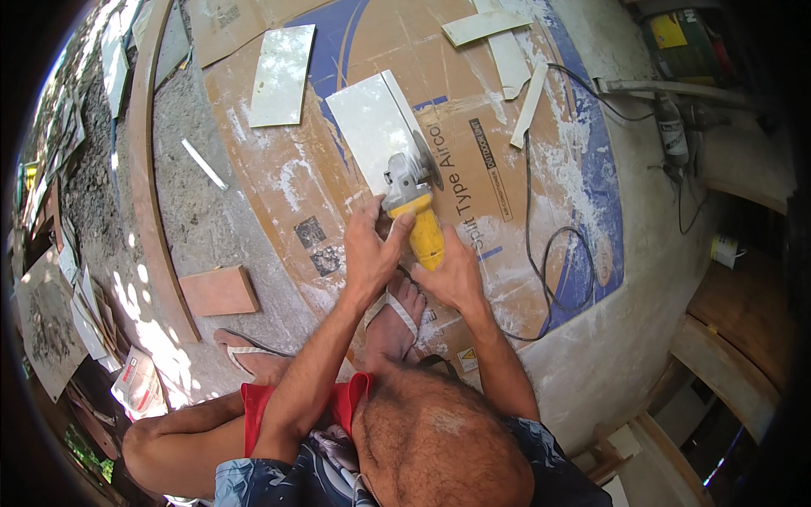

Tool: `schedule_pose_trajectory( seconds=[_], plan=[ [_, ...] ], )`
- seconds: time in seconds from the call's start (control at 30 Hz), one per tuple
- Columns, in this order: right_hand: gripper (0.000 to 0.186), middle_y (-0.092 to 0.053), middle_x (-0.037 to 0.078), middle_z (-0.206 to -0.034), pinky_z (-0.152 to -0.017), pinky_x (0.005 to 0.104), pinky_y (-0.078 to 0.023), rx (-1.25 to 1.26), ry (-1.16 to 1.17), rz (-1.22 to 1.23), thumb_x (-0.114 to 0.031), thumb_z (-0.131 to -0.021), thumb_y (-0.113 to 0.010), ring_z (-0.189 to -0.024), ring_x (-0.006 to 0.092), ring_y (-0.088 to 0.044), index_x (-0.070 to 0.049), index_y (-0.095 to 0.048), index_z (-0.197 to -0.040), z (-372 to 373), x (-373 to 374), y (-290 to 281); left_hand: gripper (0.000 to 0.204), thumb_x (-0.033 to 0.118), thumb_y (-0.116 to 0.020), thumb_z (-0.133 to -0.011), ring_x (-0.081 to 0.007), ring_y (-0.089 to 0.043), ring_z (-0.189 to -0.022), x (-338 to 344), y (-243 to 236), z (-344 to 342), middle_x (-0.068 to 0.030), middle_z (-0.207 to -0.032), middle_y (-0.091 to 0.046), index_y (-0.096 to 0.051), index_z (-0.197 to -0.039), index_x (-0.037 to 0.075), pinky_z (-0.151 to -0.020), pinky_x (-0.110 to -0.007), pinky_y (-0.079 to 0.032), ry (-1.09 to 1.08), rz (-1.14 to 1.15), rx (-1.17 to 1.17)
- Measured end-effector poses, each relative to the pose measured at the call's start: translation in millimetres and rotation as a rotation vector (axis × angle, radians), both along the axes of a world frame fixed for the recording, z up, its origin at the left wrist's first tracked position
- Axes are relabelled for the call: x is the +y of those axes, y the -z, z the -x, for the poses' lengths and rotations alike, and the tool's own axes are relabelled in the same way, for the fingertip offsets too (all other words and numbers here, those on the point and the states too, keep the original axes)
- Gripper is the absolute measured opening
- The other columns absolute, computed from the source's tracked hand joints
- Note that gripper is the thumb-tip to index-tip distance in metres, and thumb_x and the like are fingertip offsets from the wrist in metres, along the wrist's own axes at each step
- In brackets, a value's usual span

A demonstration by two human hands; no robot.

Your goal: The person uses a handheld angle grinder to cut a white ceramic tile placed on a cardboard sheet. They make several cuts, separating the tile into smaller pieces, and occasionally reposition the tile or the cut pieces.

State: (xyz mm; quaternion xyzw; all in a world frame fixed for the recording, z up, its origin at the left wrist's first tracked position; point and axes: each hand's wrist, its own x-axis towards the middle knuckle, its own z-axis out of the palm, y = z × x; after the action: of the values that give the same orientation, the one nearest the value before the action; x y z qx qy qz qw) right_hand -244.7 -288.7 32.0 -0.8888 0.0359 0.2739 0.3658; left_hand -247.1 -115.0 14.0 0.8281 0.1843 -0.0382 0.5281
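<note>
A yellow-and-grey angle grinder (414, 215) lies over the lower right of a white tile (365, 114). Its dark disc (432, 165) meets the tile near the right edge, alongside a dark line running up the tile. My left hand (376, 245) grips the front of the grinder body from the left, close to the tile's lower end. My right hand (452, 266) is closed on the rear of the yellow body. A sandal-clad foot sits just below the tool. The tile rests on printed cardboard (279, 194) smeared with white dust.
White offcuts (469, 27) and another tile (282, 74) surround the work. A black cord (541, 270) loops at the right. A long board (152, 194), a pink block (218, 290) and stacked scraps (51, 313) are left. Bottles (672, 135) and wooden pieces (718, 355) line the right.
</note>
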Motion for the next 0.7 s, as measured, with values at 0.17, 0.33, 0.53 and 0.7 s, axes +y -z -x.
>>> schedule_pose_trajectory(
  seconds=[0.17,0.33,0.53,0.7],
  plan=[
    [0.064,-0.075,0.033,-0.1,-0.086,0.0613,-0.059,0.007,0.015,-0.013,-0.026,-0.076,-0.086,-0.098,0.0566,-0.072,-0.001,-0.057,-0.128,2.3,1.5,-4.9,0.064,0.043,-0.08,-0.102,-0.0321,-0.071,-0.097,-0.6,4.0,5.0,-0.022,-0.11,-0.071,-0.067,-0.142,-0.005,-0.088,-0.043,-0.057,-0.025,0.014,-0.048],
    [0.064,-0.075,0.033,-0.102,-0.085,0.0614,-0.058,0.014,0.012,0.013,-0.026,-0.076,-0.086,-0.099,0.0559,-0.072,-0.002,-0.057,-0.127,22.6,-12.8,-2.6,0.054,0.04,-0.077,-0.104,-0.031,-0.071,-0.096,2.5,-3.9,17.2,-0.021,-0.11,-0.072,-0.071,-0.139,-0.001,-0.085,-0.042,-0.056,0.039,0.086,0.037],
    [0.065,-0.075,0.032,-0.102,-0.084,0.0593,-0.059,-0.003,0.133,-0.015,-0.028,-0.077,-0.09,-0.099,0.0554,-0.072,-0.001,-0.058,-0.126,56.3,-40.5,-26.3,0.027,0.021,-0.079,-0.099,-0.034,-0.071,-0.1,37.8,9.6,-22.9,-0.0133,-0.113,-0.076,-0.08,-0.123,0.009,-0.088,-0.042,-0.057,0.077,-0.283,-0.293],
    [0.064,-0.076,0.029,-0.1,-0.082,0.0563,-0.059,-0.068,0.303,-0.016,-0.029,-0.075,-0.092,-0.097,0.0526,-0.074,0.0,-0.059,-0.122,62.3,-53.0,-38.0,0.042,0.027,-0.088,-0.088,-0.0299,-0.058,-0.129,46.7,0.2,-158.0,-0.0038,-0.131,-0.07,-0.078,-0.128,0.018,-0.107,-0.045,-0.047,0.731,-0.708,-0.525]
  ],
)
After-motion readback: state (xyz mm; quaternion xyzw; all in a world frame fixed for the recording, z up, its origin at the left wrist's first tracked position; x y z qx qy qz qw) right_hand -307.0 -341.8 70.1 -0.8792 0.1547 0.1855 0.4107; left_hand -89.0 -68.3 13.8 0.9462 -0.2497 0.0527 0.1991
